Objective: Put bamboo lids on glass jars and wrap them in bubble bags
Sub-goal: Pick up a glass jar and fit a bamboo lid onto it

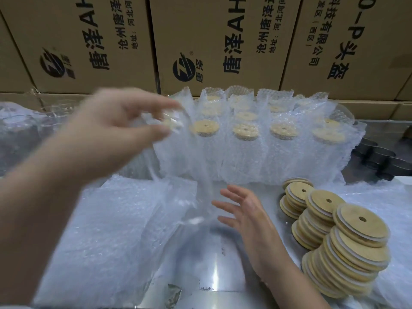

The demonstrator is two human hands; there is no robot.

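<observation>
My left hand (124, 128) is raised and blurred by motion, its fingertips pinched on the top of a clear bubble bag (178, 175) that hangs down toward the table. I cannot tell whether a jar is inside it. My right hand (245, 217) is below it, palm up, fingers spread and holding nothing. Several wrapped jars (245, 148) with bamboo lids stand in rows at the back. Loose bamboo lids (347, 246) lie in leaning stacks at the right. A pile of flat bubble bags (100, 237) lies at the left.
Bare glass jars (20, 134) stand at the far left, dim and partly hidden. Printed cardboard boxes (223, 41) form a wall behind. The metal table (214, 273) shows between my arms. Dark metal parts (379, 159) sit at the right edge.
</observation>
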